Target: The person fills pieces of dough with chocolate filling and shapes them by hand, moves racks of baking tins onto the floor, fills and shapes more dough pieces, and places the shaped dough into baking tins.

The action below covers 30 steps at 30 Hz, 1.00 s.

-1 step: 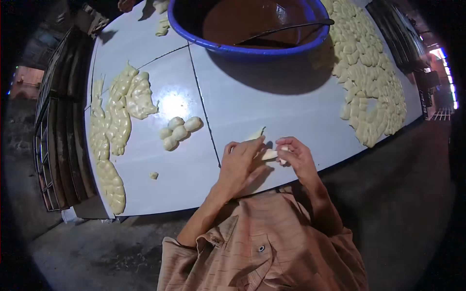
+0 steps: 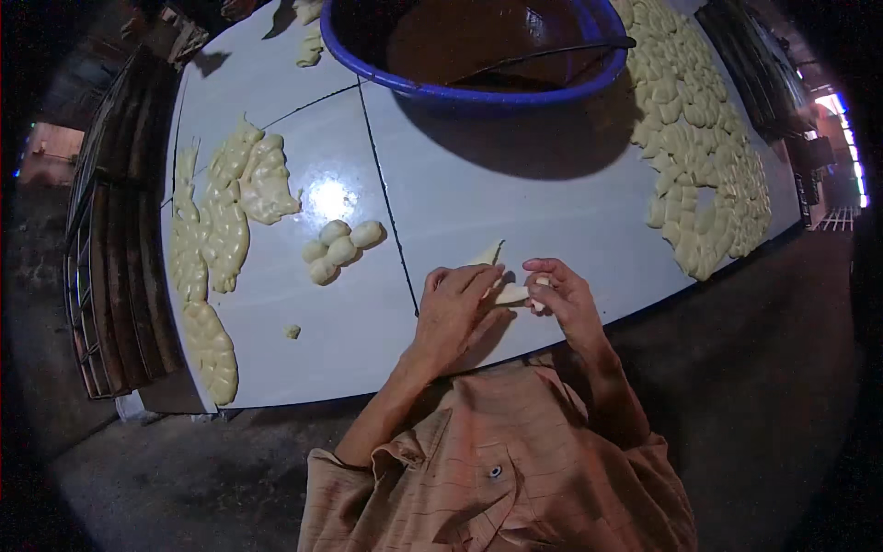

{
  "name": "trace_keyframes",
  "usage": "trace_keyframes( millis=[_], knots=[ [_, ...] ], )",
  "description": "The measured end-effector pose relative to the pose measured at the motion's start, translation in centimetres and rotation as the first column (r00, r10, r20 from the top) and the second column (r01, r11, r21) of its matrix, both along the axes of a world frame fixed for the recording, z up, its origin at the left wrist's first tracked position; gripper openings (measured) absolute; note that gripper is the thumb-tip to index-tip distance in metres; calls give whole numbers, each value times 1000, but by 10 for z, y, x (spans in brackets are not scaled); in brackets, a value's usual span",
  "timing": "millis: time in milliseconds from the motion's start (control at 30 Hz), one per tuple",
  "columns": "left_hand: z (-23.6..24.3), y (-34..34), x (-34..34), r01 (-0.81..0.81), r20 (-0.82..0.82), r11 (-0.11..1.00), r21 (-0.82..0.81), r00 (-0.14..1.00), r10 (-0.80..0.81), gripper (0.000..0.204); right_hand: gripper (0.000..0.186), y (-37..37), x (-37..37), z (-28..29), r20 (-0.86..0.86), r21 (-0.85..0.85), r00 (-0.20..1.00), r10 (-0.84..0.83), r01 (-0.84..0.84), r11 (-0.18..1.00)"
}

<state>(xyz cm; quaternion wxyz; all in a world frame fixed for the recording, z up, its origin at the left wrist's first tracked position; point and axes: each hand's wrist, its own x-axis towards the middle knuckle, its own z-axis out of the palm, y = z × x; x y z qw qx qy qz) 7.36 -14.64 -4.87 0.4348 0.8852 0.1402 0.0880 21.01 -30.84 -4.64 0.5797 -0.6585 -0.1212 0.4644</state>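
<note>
A small piece of pale dough [image 2: 508, 294] is stretched between my two hands, low over the near edge of the white table [image 2: 515, 198]. My left hand [image 2: 454, 308] closes over its left part, fingers bent and pointing away from me; a thin dough tip [image 2: 490, 255] sticks out beyond them. With thumb and fingers, my right hand [image 2: 566, 301] pinches a rounded end of the dough. What lies under the left palm is hidden. To the left of my hands sits a cluster of several smooth dough balls [image 2: 340, 250].
A blue basin [image 2: 460, 92] of brown filling stands at the far side, a dark long-handled utensil [image 2: 589, 44] resting in it. Flattened dough sheets [image 2: 225, 216] lie at left, a broad sheet of joined dough pieces [image 2: 713, 198] at right, and a dough scrap [image 2: 292, 331] near the front.
</note>
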Motion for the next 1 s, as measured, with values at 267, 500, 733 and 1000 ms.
trace_keyframes(
  millis=[267, 500, 733, 1000],
  knots=[
    [-8, -1, -2, -18, 110, 995, 101, 994, 6, 21, 23, 10, -8, -10, 381, -141, 893, 242, -202, 969],
    [1, -9, 11, -5, 95, 975, 223, 995, -17, 46, 12, 11, -11, 7, 470, -212, 862, 188, -96, 973],
    [-17, -17, 12, 77, 129, 935, 347, 983, -129, 24, 16, -9, -4, 30, -90, 68, 996, -8, 14, 998],
    [-2, -15, 10, 49, -9, 962, 267, 999, -49, 86, 43, 2, 31, 27, -400, 479, 908, -124, 323, 816]
  ],
)
